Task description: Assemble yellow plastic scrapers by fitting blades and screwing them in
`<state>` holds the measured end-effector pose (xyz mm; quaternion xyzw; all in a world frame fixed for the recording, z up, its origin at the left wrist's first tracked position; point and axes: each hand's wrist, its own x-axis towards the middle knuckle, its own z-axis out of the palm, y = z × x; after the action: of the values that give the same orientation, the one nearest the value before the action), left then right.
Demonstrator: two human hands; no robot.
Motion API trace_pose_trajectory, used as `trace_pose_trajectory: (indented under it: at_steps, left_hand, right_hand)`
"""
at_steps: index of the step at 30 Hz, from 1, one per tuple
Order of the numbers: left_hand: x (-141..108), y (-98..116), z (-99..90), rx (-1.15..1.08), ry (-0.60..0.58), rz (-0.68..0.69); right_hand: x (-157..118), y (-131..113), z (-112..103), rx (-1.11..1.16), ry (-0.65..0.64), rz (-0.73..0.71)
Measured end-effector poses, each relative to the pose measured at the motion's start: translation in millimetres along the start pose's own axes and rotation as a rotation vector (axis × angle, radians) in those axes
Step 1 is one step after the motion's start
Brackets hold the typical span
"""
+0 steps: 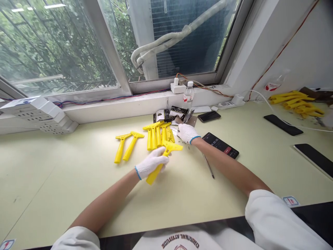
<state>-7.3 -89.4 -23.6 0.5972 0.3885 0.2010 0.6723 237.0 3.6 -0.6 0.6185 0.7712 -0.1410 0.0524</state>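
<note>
My left hand (pixel 154 162), in a white glove with a blue cuff, is wrapped round the handle of a yellow scraper (pixel 169 147) held above the table. My right hand (pixel 187 133), gloved alike, reaches to the small metal parts and black-and-white packets (pixel 177 111); its fingertips are hidden, so its grip cannot be made out. Several yellow scrapers (pixel 154 135) lie side by side just beyond my left hand. Further left are two more yellow scrapers (pixel 120 147), spaced apart from the group. Small screws (pixel 188 148) are scattered below my right hand.
A screwdriver (pixel 208 166) lies under my right forearm, near a phone showing a timer (pixel 226 150). Behind stand a water bottle (pixel 188 94) and another phone (pixel 209 116). White boxes (pixel 41 114) are stacked at the left; more yellow handles (pixel 296 102) lie far right.
</note>
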Motion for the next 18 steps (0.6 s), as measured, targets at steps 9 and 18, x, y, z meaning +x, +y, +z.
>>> trace_pose_trajectory:
  at_steps: [9,18]
  left_hand:
    - [5,-34,32.9,-0.072,-0.182,0.06]
    - [8,-36,31.0,-0.103,-0.158,0.083]
  right_hand:
    - [-4,5,-9,0.048,-0.033,-0.002]
    - [-12,-2,-9,0.09,-0.026,0.006]
